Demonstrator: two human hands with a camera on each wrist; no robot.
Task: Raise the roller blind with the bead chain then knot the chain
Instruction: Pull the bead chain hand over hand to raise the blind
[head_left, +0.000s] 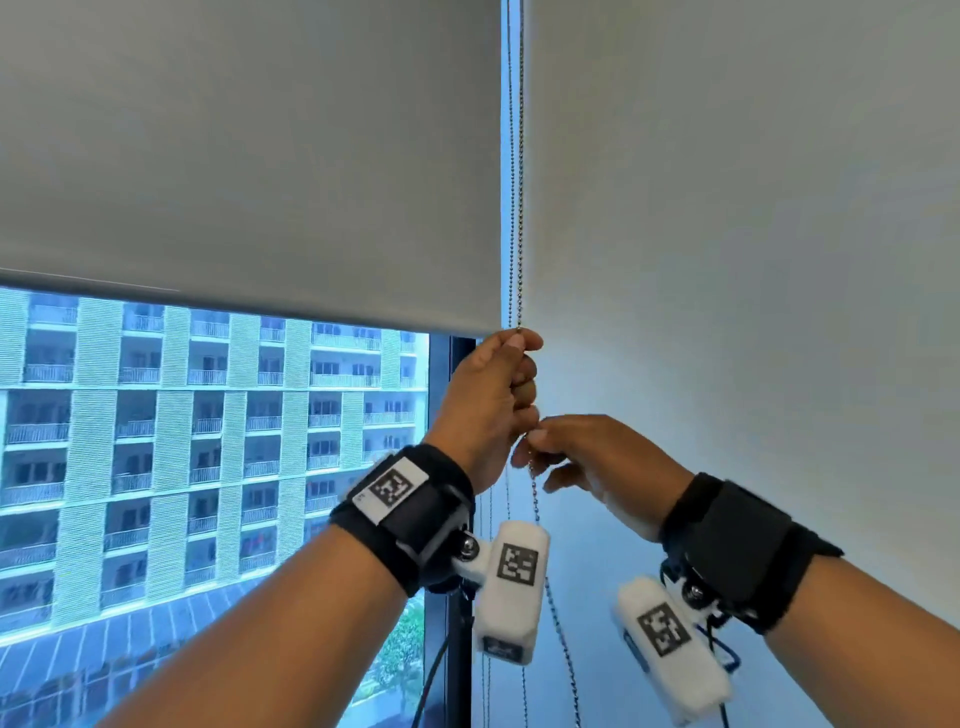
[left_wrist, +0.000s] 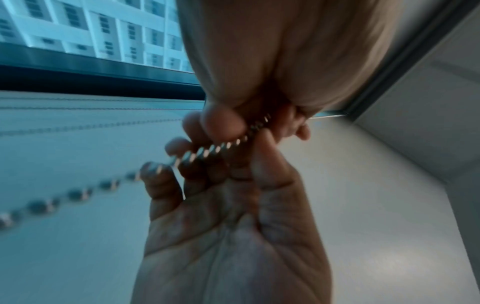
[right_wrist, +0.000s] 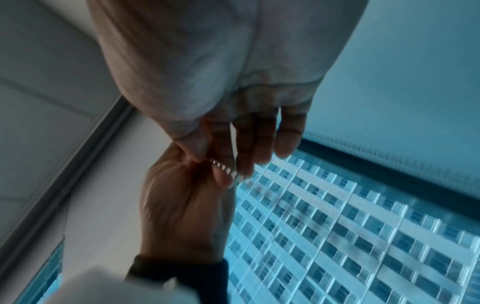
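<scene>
The thin metal bead chain (head_left: 515, 208) runs down the gap between two grey roller blinds. The left blind (head_left: 249, 156) is partly raised, with its bottom edge (head_left: 260, 312) above the window's middle. My left hand (head_left: 511, 379) grips the chain in a fist just below that edge. Directly under it my right hand (head_left: 540, 447) pinches the chain between thumb and fingers. The rest of the chain (head_left: 553, 597) hangs loose below both hands. The left wrist view shows the beads (left_wrist: 207, 150) crossing curled fingers. In the right wrist view, beads (right_wrist: 226, 168) show at my right fingertips, above the left hand (right_wrist: 182, 201).
The right blind (head_left: 727, 234) hangs fully down beside the chain. A dark window frame (head_left: 460, 395) stands behind my left hand. Through the glass is an apartment block (head_left: 208, 441). Two thin cords (head_left: 485, 649) hang along the frame.
</scene>
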